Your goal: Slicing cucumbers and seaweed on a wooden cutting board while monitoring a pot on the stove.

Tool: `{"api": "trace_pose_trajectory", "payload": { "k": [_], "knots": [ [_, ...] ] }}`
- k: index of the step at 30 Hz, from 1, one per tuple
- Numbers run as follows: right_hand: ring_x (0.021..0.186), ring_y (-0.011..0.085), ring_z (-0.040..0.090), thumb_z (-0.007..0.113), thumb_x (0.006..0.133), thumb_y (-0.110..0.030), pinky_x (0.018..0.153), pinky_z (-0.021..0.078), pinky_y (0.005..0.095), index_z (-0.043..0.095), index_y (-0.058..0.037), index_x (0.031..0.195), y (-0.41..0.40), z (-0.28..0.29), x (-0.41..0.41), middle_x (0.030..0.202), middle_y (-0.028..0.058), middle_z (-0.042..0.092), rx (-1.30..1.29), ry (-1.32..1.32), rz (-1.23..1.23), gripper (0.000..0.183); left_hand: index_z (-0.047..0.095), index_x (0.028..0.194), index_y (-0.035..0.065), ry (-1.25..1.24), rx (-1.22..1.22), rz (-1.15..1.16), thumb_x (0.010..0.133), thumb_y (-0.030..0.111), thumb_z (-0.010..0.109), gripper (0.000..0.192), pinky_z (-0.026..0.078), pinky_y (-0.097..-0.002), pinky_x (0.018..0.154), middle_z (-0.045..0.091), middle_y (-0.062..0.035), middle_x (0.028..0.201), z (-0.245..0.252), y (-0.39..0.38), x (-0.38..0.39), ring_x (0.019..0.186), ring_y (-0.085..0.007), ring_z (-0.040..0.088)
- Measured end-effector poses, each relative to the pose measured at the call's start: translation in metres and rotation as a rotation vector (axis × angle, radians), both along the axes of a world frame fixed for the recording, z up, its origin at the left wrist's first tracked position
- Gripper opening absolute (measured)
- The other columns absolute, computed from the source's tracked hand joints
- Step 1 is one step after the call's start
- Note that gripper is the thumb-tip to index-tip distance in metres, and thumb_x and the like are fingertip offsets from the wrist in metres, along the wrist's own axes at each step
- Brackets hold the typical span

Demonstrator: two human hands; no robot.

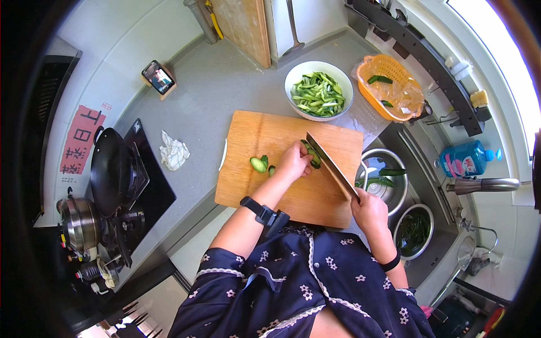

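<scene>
A wooden cutting board point(270, 135) lies on the counter before me. My right hand point(370, 213) grips the handle of a kitchen knife point(331, 164), whose blade slants up and left across the board. Just left of the blade, my left hand point(296, 159) has its bent fingers on sliced cucumber point(314, 155), holding it against the board; some slices are hidden under the fingers. More cucumber slices point(258, 164) rest to the left of that hand. Beyond the board, a white bowl point(291, 99) holds many cut cucumber strips point(320, 95).
An orange plastic basket point(370, 99) with bags and cucumber bits stands back right. The sink point(416, 169) at right holds metal basins with green vegetables. A crumpled paper towel point(174, 151) and a propped phone point(158, 78) are leftward, near a wok point(112, 171) on the stove.
</scene>
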State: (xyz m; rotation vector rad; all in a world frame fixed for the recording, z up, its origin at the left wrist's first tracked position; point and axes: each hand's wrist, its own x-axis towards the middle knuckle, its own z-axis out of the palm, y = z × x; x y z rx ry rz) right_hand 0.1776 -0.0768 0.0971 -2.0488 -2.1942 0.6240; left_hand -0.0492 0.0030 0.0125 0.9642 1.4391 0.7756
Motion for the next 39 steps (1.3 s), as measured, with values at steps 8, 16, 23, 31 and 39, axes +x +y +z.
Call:
{"api": "trace_pose_trajectory", "payload": {
  "k": [8,16,23,31,39],
  "knots": [
    [0.073,0.0360,0.065,0.058,0.086,-0.021,0.067,0.0516,0.0470,0.069,-0.0150,0.104,-0.007,0.009,0.012,0.077,0.0157,0.067,0.064,0.059,-0.061,0.022,0.057,0.095,0.0075,0.662,0.688,-0.074,0.083,0.008,0.065,0.015,0.051,-0.0352,0.068,0.061,-0.0104,0.088,0.014,-0.024,-0.034,0.081,-0.0259,0.062],
    [0.070,0.0353,0.066,0.055,0.086,-0.019,0.065,0.0529,0.0464,0.067,-0.0153,0.106,-0.008,0.015,-0.003,0.077,0.0160,0.067,0.052,0.088,0.001,0.023,0.067,0.100,0.0082,1.046,0.991,-0.490,0.074,0.006,0.061,0.026,0.051,-0.0357,0.075,0.063,-0.0049,0.105,0.017,-0.025,-0.015,0.090,-0.0235,0.060],
    [0.071,0.0356,0.066,0.055,0.087,-0.019,0.067,0.0533,0.0459,0.068,-0.0132,0.102,-0.002,0.015,-0.008,0.077,0.0168,0.067,0.003,0.078,0.001,0.021,0.067,0.098,0.0073,0.924,1.164,-0.402,0.076,0.009,0.060,0.024,0.050,-0.0360,0.077,0.064,-0.0047,0.104,0.001,-0.018,-0.016,0.090,-0.0229,0.060],
    [0.070,0.0356,0.066,0.055,0.086,-0.016,0.065,0.0532,0.0454,0.067,-0.0114,0.102,0.000,0.016,-0.016,0.075,0.0176,0.067,-0.010,0.048,0.032,0.021,0.067,0.096,0.0067,0.895,1.155,-0.334,0.074,0.009,0.060,0.023,0.051,-0.0358,0.077,0.064,-0.0047,0.104,-0.009,-0.016,-0.017,0.089,-0.0227,0.061],
    [0.069,0.0352,0.067,0.051,0.085,-0.013,0.062,0.0536,0.0456,0.065,-0.0069,0.094,0.024,0.005,-0.038,0.076,0.0183,0.067,-0.108,-0.022,0.098,0.018,0.067,0.096,0.0056,0.859,1.128,-0.324,0.075,0.008,0.058,0.024,0.053,-0.0342,0.076,0.065,-0.0050,0.103,-0.007,-0.016,-0.015,0.089,-0.0232,0.061]
  ]
}}
